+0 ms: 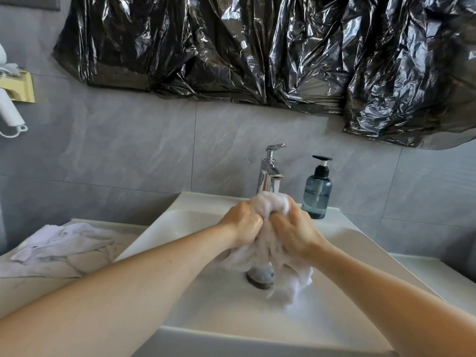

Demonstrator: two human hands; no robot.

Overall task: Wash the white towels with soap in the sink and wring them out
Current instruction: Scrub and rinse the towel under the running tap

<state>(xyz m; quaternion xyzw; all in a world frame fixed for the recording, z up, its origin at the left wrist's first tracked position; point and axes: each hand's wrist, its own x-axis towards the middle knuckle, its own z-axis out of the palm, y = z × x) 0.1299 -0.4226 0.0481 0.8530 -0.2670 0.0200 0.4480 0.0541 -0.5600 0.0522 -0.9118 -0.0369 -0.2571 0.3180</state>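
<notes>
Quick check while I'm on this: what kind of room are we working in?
Most likely a bathroom: a white sink with a chrome faucet, a pump soap bottle on its rim, grey wall tiles, and both hands scrubbing a white towel.

I see the left hand (243, 222) and right hand (292, 231) wet and shiny, both forearms bare, without any sleeves.
</notes>
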